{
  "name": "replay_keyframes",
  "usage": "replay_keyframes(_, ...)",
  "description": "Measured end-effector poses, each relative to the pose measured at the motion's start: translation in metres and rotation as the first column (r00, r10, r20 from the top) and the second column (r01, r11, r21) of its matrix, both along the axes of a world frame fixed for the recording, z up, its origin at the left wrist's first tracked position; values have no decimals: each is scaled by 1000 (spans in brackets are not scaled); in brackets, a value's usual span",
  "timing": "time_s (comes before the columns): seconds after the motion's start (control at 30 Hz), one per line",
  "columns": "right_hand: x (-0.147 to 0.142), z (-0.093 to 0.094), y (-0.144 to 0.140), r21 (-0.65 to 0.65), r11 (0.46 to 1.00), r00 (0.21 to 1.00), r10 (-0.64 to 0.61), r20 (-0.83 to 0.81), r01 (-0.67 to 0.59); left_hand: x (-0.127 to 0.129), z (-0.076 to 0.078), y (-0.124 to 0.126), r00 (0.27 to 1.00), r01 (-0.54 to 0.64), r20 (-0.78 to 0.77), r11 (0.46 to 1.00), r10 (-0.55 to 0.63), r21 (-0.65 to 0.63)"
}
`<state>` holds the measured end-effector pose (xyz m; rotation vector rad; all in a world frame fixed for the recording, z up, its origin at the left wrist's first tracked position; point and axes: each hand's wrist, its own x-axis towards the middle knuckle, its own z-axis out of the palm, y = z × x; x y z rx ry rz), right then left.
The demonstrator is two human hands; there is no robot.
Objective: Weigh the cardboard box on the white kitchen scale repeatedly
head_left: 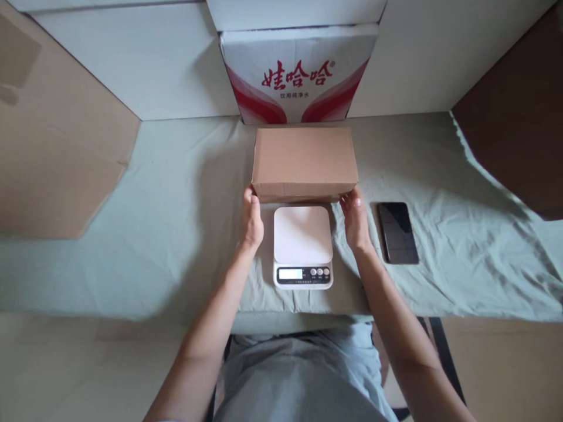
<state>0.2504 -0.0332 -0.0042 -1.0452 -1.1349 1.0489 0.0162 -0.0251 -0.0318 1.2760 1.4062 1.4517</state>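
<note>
A brown cardboard box is gripped at its two near lower corners. My left hand closes on its left corner, thumb on the near side. On the right corner, my right hand holds it with curled fingers. Just in front of the box, between my forearms, stands a white kitchen scale. Its display is lit, but I cannot read a number. Nothing rests on the scale's plate. Whether the box touches the cloth beneath is hidden.
A black smartphone lies right of my right hand on the green cloth. Behind stands a white and red carton. Large cardboard panels stand at left and right. The table's front edge is near my body.
</note>
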Motion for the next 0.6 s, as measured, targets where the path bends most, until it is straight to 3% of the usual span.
replay_keyframes(0.17,6,-16,1,-118,983,989,-145,-22,142,-2,-3,-4,990,-132,-49,991,132,14)
replay_keyframes(0.33,12,-30,6,-187,954,963,-254,-93,234,-10,-17,-3,975,-216,-47,976,216,7)
replay_keyframes(0.47,13,-32,6,-199,949,957,-268,-115,243,-13,-22,-3,973,-224,-51,974,225,18)
replay_keyframes(0.6,12,-28,4,-159,963,971,-230,-72,217,-11,-18,-6,983,-161,-79,986,165,45)
